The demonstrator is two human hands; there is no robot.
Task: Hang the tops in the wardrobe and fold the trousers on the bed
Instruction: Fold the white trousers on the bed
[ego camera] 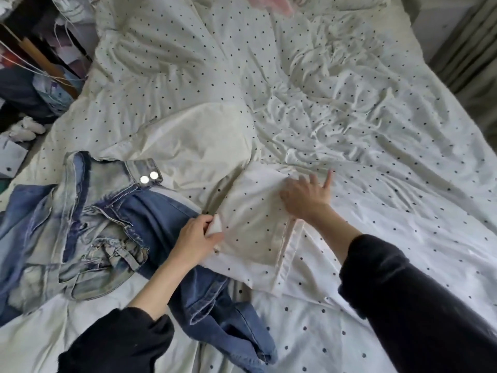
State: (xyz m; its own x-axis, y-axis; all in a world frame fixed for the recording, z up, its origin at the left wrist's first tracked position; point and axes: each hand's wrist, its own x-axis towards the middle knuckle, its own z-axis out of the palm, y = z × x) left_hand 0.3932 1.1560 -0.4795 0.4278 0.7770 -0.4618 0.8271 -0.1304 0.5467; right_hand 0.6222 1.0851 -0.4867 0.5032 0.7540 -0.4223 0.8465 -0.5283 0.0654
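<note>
Blue denim jeans (88, 224) lie crumpled on the left side of the bed, waistband and two silver buttons up, one leg trailing toward the near edge. Beside them sits a white dotted pillow (252, 224). My left hand (195, 242) pinches the pillow's left edge between thumb and fingers, with the wrist over the jeans. Fingers spread and straight, my right hand (306, 195) rests flat on the pillow's upper right corner. No tops show clearly.
A rumpled white duvet with dark dots (269, 90) covers the bed. A pink item (271, 2) lies at the far end. Cluttered shelves and cords (35, 63) stand on the left, curtains (468, 55) on the right.
</note>
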